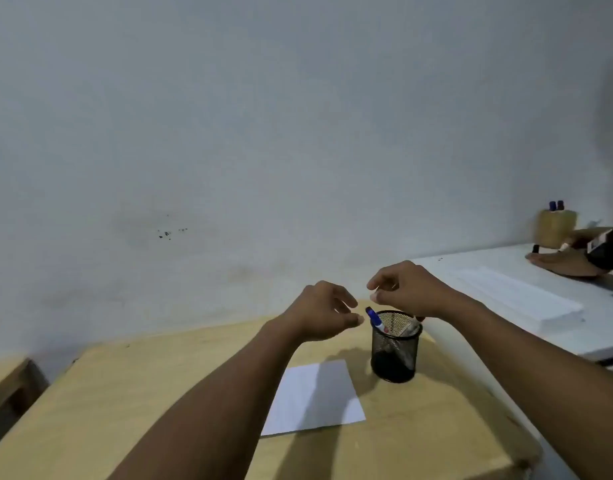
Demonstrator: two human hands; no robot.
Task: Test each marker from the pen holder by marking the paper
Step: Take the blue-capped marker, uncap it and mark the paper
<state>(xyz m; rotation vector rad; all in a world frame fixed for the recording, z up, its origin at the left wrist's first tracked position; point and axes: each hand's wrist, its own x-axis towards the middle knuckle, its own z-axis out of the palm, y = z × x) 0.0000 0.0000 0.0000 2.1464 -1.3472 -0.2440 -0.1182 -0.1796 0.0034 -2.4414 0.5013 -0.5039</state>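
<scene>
A black mesh pen holder (395,351) stands on the wooden table (131,403), just right of a white sheet of paper (315,398). A marker with a blue cap (375,318) leans out of the holder's left rim, and another pale marker lies against its right rim. My left hand (324,311) hovers just left of the blue cap, fingers loosely curled and apart, holding nothing. My right hand (407,289) hangs above the holder's rim, fingertips pinched together with nothing visible between them.
A white table (526,299) adjoins on the right, where another person's hands (568,261) rest near a tan holder (556,230) with blue-capped markers. The wall is close behind. A second wooden surface (3,379) lies at far left.
</scene>
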